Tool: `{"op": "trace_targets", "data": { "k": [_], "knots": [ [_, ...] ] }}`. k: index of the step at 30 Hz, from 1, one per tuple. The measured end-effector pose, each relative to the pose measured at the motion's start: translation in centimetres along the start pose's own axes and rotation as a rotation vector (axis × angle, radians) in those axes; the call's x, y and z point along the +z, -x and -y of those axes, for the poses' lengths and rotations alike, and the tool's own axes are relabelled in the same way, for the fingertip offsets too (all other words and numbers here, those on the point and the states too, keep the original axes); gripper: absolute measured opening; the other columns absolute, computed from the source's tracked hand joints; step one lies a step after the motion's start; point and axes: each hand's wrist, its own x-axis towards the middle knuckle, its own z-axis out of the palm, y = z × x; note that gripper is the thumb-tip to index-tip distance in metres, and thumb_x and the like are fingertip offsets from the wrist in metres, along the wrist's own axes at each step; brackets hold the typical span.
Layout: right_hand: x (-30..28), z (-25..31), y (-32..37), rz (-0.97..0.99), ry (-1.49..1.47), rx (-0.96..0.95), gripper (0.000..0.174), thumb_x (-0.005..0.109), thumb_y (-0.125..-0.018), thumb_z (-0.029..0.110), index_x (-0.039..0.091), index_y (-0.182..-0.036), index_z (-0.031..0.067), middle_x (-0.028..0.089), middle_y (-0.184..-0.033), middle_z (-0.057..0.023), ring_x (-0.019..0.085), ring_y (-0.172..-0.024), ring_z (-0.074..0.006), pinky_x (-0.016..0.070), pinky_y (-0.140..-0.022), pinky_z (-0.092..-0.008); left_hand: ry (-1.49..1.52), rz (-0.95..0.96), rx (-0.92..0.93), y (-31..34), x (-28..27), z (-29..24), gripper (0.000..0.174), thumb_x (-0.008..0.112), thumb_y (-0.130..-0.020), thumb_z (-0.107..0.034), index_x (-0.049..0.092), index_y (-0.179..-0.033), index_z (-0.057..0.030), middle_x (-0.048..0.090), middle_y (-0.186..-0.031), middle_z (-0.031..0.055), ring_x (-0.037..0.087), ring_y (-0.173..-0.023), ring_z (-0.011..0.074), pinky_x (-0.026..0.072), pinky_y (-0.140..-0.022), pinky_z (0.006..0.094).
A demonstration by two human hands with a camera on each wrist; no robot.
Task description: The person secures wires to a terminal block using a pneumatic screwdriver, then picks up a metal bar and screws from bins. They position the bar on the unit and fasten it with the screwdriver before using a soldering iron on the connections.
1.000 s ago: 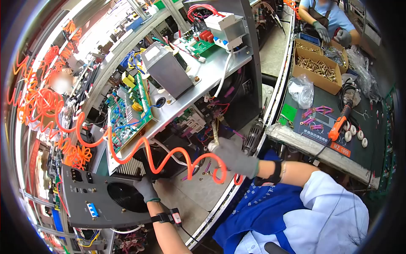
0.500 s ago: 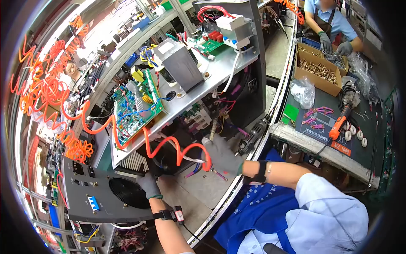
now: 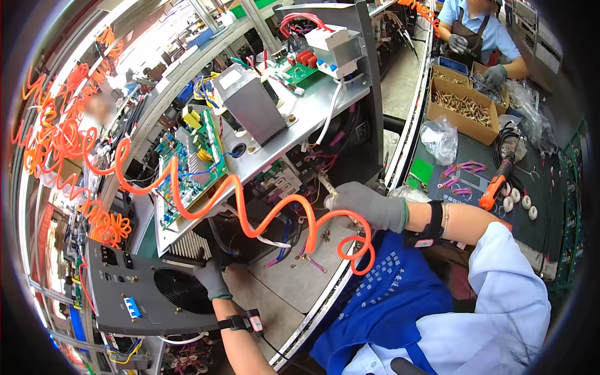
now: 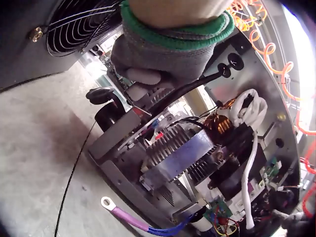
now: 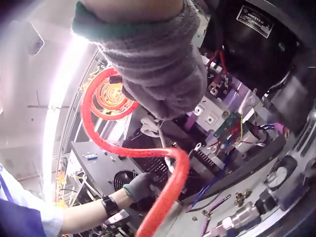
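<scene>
My left hand [image 3: 212,280], in a grey glove, is at the side of a dark fan panel [image 3: 119,300]. In the left wrist view its fingers [image 4: 143,76] are curled beside a black cable [image 4: 197,81]; I cannot tell what they hold. My right hand [image 3: 369,206], also gloved, has curled fingers at the lower end of a pale braided cable [image 3: 326,184] and grips it in front of the open metal chassis [image 3: 300,140]. An orange coiled air hose [image 3: 290,203] passes in front of that hand's underside. In the left wrist view, a white sleeved cable [image 4: 249,192] hangs inside the chassis near finned heat sinks [image 4: 173,153].
A transformer [image 3: 250,109] and a green circuit board [image 3: 194,165] sit on top of the chassis. Purple-ended leads [image 3: 312,262] and small fittings lie on the bench [image 3: 287,287]. At right are a box of brass screws [image 3: 462,109], an orange-handled tool [image 3: 497,184] and another person [image 3: 481,31].
My right hand first lowered, then rose and moved right, curling at the braided cable. The air hose swung right. My left hand stays by the fan panel. The other person's hands moved apart.
</scene>
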Motion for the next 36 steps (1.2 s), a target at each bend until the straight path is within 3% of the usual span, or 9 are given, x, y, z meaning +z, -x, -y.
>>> {"op": "trace_targets", "data": {
  "k": [1,3,7,11,26,29,31,34,36],
  "knots": [
    [-0.5,-0.3,0.7,-0.004,-0.001,-0.002,0.03,0.051,-0.088,0.018,0.05,-0.063,0.0021,0.047,-0.052,-0.0074,0.051,-0.049,-0.0167,0.041,-0.048,-0.0336,-0.011,-0.007,0.018,-0.3,-0.1,0.3,0.041,0.055,-0.072,0.005,0.059,-0.112,0.0063,0.06,-0.084,0.0068,0.053,-0.062,0.0114,0.0453,-0.054,0.0265],
    [-4.2,1.9,-0.8,0.256,-1.093,1.187,0.034,0.052,-0.086,0.02,0.049,-0.057,0.0023,0.047,-0.049,-0.0067,0.048,-0.044,-0.0157,0.0396,-0.046,-0.0333,0.008,-0.007,0.015,-0.2,-0.1,0.0,0.041,0.055,-0.071,0.006,0.059,-0.112,0.0061,0.06,-0.083,0.0064,0.052,-0.061,0.0113,0.0447,-0.053,0.0264],
    [-1.7,2.8,-0.1,0.127,-0.933,1.057,0.042,0.05,-0.087,0.023,0.049,-0.049,0.0054,0.05,-0.05,-0.0054,0.049,-0.044,-0.0158,0.0392,-0.045,-0.0301,-0.013,-0.015,-0.069,1.2,0.5,-2.5,0.039,0.054,-0.07,0.007,0.06,-0.109,0.006,0.058,-0.078,0.0042,0.05,-0.057,0.0106,0.0419,-0.05,0.0256],
    [5.7,4.7,1.6,-0.144,-0.813,0.896,0.024,0.045,-0.095,0.025,0.045,-0.09,0.0009,0.054,-0.062,-0.0073,0.052,-0.053,-0.013,0.0424,-0.049,-0.0312,0.022,-0.046,0.002,1.3,0.9,-2.6,0.037,0.054,-0.07,0.007,0.06,-0.107,0.0063,0.056,-0.074,0.0026,0.047,-0.054,0.01,0.0392,-0.048,0.0252],
    [4.5,6.3,-1.3,-0.237,-0.885,1.066,0.032,0.044,-0.092,0.028,0.048,-0.073,0.0032,0.051,-0.055,-0.0046,0.047,-0.051,-0.0111,0.0386,-0.049,-0.0287,0.028,-0.039,-0.037,1.1,1.0,-1.9,0.045,0.05,-0.072,0.008,0.057,-0.117,0.0046,0.059,-0.082,0.0057,0.049,-0.059,0.0097,0.0405,-0.05,0.0247],
    [3.3,5.7,-1.0,-0.147,-0.79,1.058,0.031,0.045,-0.092,0.029,0.049,-0.076,0.0028,0.05,-0.055,-0.0042,0.048,-0.052,-0.0112,0.0393,-0.05,-0.0294,0.065,-0.023,-0.01,0.7,0.8,-1.1,0.035,0.052,-0.072,0.007,0.06,-0.106,0.0073,0.059,-0.08,0.006,0.05,-0.058,0.0099,0.0402,-0.049,0.025],
    [3.8,4.5,0.2,-0.092,-0.76,1.085,0.032,0.046,-0.092,0.031,0.049,-0.079,0.0016,0.053,-0.058,-0.0094,0.052,-0.053,-0.0194,0.0421,-0.054,-0.0351,-0.022,-0.021,-0.085,0.6,0.6,-1.4,0.022,0.053,-0.071,0.005,0.06,-0.092,0.0079,0.059,-0.077,0.0063,0.05,-0.057,0.0103,0.0406,-0.049,0.0252],
    [3.9,3.0,2.6,0.077,-0.101,0.903,0.029,0.045,-0.092,0.031,0.047,-0.092,0.0014,0.059,-0.075,-0.0228,0.058,-0.069,-0.0389,0.0446,-0.063,-0.0482,0.049,-0.041,-0.054,1.4,1.1,-2.7,0.013,0.054,-0.07,0.005,0.057,-0.083,0.0071,0.058,-0.074,0.0065,0.05,-0.056,0.011,0.0414,-0.049,0.0253],
    [4.2,1.8,4.5,0.026,0.06,0.893,0.027,0.046,-0.091,0.028,0.047,-0.101,0.0026,0.057,-0.071,-0.0225,0.058,-0.067,-0.0396,0.0434,-0.062,-0.0486,0.054,-0.04,-0.073,1.0,0.8,-1.7,0.018,0.053,-0.07,0.005,0.058,-0.087,0.0076,0.059,-0.075,0.0067,0.051,-0.057,0.0111,0.0422,-0.05,0.0254]
  ]
}}
